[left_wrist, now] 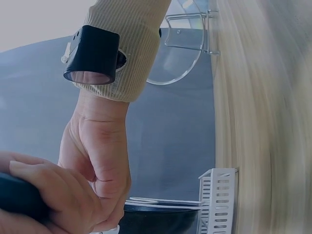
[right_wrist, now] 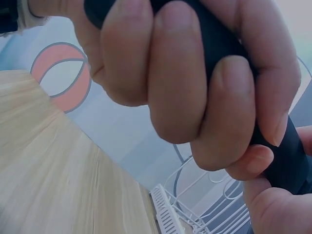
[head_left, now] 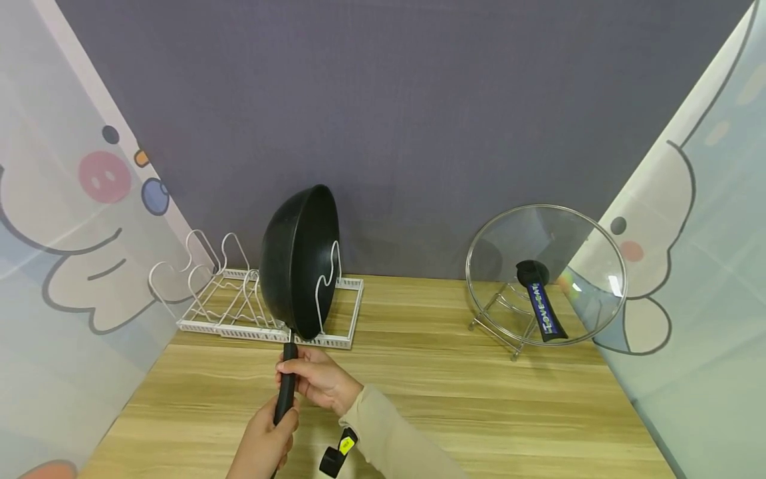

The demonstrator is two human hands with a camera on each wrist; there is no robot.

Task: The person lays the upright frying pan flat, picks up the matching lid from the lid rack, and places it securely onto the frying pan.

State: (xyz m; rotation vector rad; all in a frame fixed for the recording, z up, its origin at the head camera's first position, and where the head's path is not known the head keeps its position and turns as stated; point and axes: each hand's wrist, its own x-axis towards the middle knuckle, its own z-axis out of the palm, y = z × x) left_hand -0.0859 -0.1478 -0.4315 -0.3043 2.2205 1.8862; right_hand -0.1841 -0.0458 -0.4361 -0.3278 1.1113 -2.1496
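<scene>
While L hand (head_left: pixel 266 436) grips blk handle (head_left: pixel 287 387) & R hand (head_left: pixel 323 378) pinches it farther up, deep rnd wok (head_left: pixel 288 259) stands on edge just beyond R hand, in wht wire rack (head_left: pixel 335 341); metal-rimmed glass lid (head_left: pixel 535 276) well rt of hands.

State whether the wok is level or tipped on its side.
Tipped on its side: the wok has a near-vertical rim, its mouth facing right.

"love" plus unclear letters on the lid handle (head_left: pixel 543 309)
</scene>
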